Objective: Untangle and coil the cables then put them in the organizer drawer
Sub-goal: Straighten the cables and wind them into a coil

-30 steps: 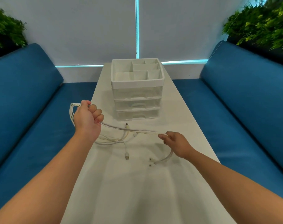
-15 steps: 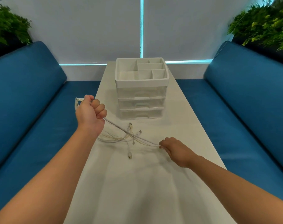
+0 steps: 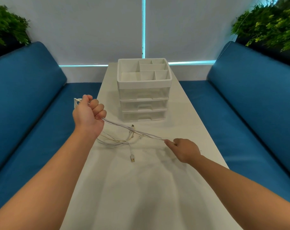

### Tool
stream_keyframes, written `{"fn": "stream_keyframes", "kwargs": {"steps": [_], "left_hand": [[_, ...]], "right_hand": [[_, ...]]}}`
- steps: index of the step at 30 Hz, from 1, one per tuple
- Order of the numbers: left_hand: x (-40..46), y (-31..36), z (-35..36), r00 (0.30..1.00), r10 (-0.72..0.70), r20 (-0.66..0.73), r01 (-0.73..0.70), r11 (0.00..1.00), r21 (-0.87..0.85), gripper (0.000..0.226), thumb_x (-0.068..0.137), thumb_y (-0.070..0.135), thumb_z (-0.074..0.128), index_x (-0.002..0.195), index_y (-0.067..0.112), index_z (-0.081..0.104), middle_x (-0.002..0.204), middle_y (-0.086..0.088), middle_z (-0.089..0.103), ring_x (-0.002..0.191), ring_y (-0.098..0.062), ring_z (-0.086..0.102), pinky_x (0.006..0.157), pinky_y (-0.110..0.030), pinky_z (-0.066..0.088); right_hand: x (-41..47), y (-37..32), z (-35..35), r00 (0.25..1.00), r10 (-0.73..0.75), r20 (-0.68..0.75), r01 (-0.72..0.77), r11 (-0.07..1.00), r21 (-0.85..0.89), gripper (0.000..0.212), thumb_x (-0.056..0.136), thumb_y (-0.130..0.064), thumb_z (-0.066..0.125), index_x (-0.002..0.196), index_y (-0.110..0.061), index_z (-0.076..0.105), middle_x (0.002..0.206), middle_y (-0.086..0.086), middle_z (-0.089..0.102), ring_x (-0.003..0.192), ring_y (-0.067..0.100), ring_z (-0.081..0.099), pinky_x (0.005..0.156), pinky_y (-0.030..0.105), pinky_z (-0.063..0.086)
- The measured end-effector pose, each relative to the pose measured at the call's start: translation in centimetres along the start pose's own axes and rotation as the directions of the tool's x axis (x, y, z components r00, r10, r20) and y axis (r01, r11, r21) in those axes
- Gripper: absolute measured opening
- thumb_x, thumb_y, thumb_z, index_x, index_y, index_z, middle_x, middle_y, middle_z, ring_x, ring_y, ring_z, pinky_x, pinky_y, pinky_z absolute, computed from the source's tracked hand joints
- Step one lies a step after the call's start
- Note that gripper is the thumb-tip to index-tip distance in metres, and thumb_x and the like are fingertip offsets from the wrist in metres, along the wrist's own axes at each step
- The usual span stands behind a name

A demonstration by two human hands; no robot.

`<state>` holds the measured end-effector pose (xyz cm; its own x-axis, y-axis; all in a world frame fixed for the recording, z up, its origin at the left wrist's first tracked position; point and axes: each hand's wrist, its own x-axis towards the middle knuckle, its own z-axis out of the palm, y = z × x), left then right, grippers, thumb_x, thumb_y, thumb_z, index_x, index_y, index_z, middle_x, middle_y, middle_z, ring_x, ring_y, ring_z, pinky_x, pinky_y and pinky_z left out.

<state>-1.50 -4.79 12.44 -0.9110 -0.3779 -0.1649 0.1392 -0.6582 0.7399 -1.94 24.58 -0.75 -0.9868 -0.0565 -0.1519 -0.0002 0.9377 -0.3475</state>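
Cables (image 3: 132, 130) w/ both hands; no legible labels.

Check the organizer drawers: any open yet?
All three shut. The organizer shows each drawer front flush with its frame, none pulled out. Cables lie loose on the table, uncoiled.

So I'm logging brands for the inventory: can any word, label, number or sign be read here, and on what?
None can be read. The white plastic drawer organizer, the white cables, the silver USB plug, the white table and the blue cushioned benches show no text or markings.
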Motion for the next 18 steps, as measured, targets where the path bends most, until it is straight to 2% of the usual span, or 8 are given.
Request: {"fn": "stream_keyframes", "kwargs": {"steps": [2, 4, 7, 9, 11, 13, 16, 18], "left_hand": [[0.1, 0.2, 0.1, 1.0, -0.002, 0.001, 0.002, 1.0, 0.0, 0.035, 0.102, 0.018, 0.035, 0.068, 0.019, 0.039, 0.057, 0.006, 0.021, 0.048, -0.01, 0.014, 0.044, -0.023, 0.013], [0.2, 0.3, 0.1, 1.0, 0.0, 0.003, 0.0, 1.0, 0.003, 0.036, 0.103, 0.018, 0.035, 0.067, 0.019, 0.039, 0.056, 0.006, 0.022, 0.048, -0.009, 0.015, 0.042, -0.022, 0.014], [0.0, 0.0, 0.3, 1.0, -0.006, 0.01, 0.006, 1.0, 0.009, 0.036, 0.104, 0.02, 0.035, 0.069, 0.019, 0.041, 0.054, 0.007, 0.023, 0.046, -0.009, 0.016, 0.04, -0.021, 0.016], [-0.2, -0.3, 0.5, 1.0, -0.019, 0.013, 0.019, 1.0, 0.005, 0.036, 0.104, 0.02, 0.035, 0.069, 0.019, 0.042, 0.054, 0.007, 0.023, 0.047, -0.009, 0.016, 0.041, -0.022, 0.015], [-0.4, -0.3, 0.9, 0.999, -0.031, 0.029, 0.031, 0.999, -0.013, 0.035, 0.103, 0.019, 0.035, 0.069, 0.019, 0.043, 0.055, 0.007, 0.023, 0.048, -0.009, 0.015, 0.041, -0.022, 0.015], [-0.5, 0.0, 1.5, 0.998, -0.026, 0.064, 0.028, 0.999, -0.027, 0.035, 0.104, 0.02, 0.035, 0.07, 0.019, 0.043, 0.055, 0.007, 0.023, 0.047, -0.009, 0.015, 0.04, -0.021, 0.016], [-0.6, 0.7, 2.5, 0.993, -0.009, 0.115, 0.013, 0.999, -0.042, 0.034, 0.104, 0.02, 0.036, 0.07, 0.019, 0.044, 0.054, 0.008, 0.023, 0.045, -0.008, 0.016, 0.037, -0.02, 0.018], [-0.4, 0.9, 2.9, 0.992, -0.002, 0.124, 0.009, 0.999, -0.051, 0.035, 0.104, 0.021, 0.036, 0.07, 0.02, 0.044, 0.053, 0.008, 0.024, 0.044, -0.008, 0.016, 0.037, -0.02, 0.018]], "right_hand": [[-0.4, 0.6, 0.5, 0.993, -0.114, -0.024, 0.115, 0.993, 0.036, 0.041, 0.099, -0.039, 0.027, 0.067, -0.016, 0.038, 0.066, 0.001, 0.047, 0.066, 0.023, 0.046, 0.063, 0.032, 0.03], [-0.7, 1.4, 0.9, 0.979, -0.205, 0.014, 0.203, 0.976, 0.084, 0.033, 0.1, -0.028, 0.028, 0.074, -0.014, 0.043, 0.074, 0.003, 0.049, 0.069, 0.022, 0.044, 0.07, 0.033, 0.033], [-0.6, 2.2, 1.3, 0.982, -0.176, 0.074, 0.161, 0.973, 0.167, 0.03, 0.104, -0.022, 0.029, 0.099, -0.008, 0.056, 0.097, 0.008, 0.058, 0.086, 0.025, 0.053, 0.077, 0.034, 0.04], [-0.6, 2.3, 1.5, 0.996, -0.091, 0.026, 0.086, 0.985, 0.149, 0.031, 0.104, -0.027, 0.029, 0.107, -0.015, 0.057, 0.102, 0.003, 0.061, 0.087, 0.023, 0.055, 0.076, 0.032, 0.041], [-0.8, 2.3, 1.5, 0.998, 0.0, -0.059, 0.002, 0.999, 0.041, 0.032, 0.104, -0.034, 0.027, 0.105, -0.024, 0.056, 0.098, -0.002, 0.064, 0.082, 0.022, 0.057, 0.071, 0.032, 0.042], [-1.0, 2.3, 1.5, 0.995, 0.039, -0.096, -0.044, 0.998, -0.054, 0.04, 0.103, -0.045, 0.022, 0.097, -0.024, 0.056, 0.089, -0.003, 0.065, 0.077, 0.022, 0.06, 0.065, 0.031, 0.042], [-1.2, 2.4, 1.6, 0.987, 0.123, -0.1, -0.125, 0.992, -0.008, 0.054, 0.097, -0.062, 0.02, 0.071, -0.026, 0.051, 0.072, -0.007, 0.06, 0.065, 0.016, 0.054, 0.058, 0.029, 0.037], [-1.1, 2.4, 1.8, 0.987, 0.14, -0.08, -0.137, 0.99, 0.043, 0.056, 0.095, -0.065, 0.02, 0.066, -0.027, 0.047, 0.067, -0.007, 0.056, 0.061, 0.013, 0.05, 0.058, 0.028, 0.038]]}}
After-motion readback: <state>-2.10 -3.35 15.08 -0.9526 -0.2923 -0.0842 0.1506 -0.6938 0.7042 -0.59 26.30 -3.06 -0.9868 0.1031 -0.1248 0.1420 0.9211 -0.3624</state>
